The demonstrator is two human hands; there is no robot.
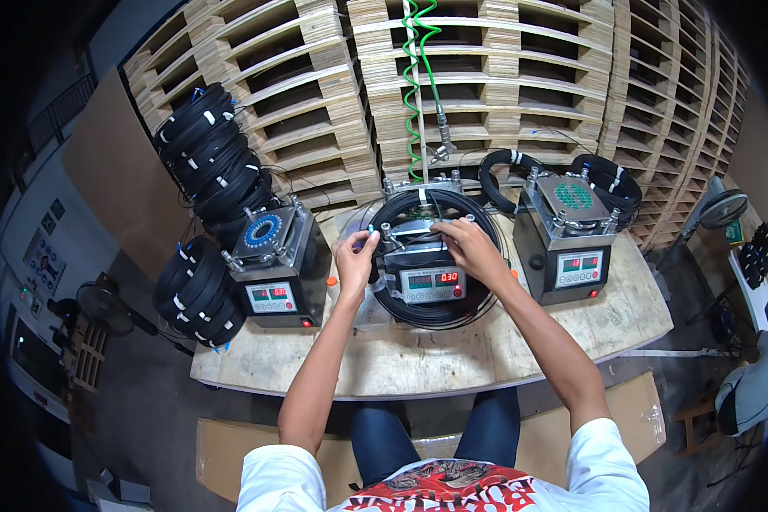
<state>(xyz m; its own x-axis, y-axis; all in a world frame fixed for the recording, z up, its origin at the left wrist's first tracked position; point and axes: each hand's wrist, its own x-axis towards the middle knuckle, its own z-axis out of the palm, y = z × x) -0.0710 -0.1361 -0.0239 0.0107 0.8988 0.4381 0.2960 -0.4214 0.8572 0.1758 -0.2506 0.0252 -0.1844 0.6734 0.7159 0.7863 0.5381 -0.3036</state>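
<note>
In front of me stands the middle bench machine [433, 282], with a red-lit display and a coil of black cable [478, 312] looped around it. My left hand [355, 263] is raised at the machine's left side, thumb and forefinger pinching a small blue-tipped piece [371, 229]. Over the top plate, my right hand [474, 250] is closed, its fingertips together beside a thin black strand. What those fingertips hold, if anything, is too small to make out. An orange-capped bottle [332, 285] stands close to my left wrist.
A left machine [270, 294] with a blue ring fixture and a right machine [574, 269] with green discs flank the middle one on the wooden table [333, 369]. Stacked black cable coils [218, 183] rise at far left. Wooden pallets [520, 64] stand behind; a green spiral hose [412, 94] hangs down.
</note>
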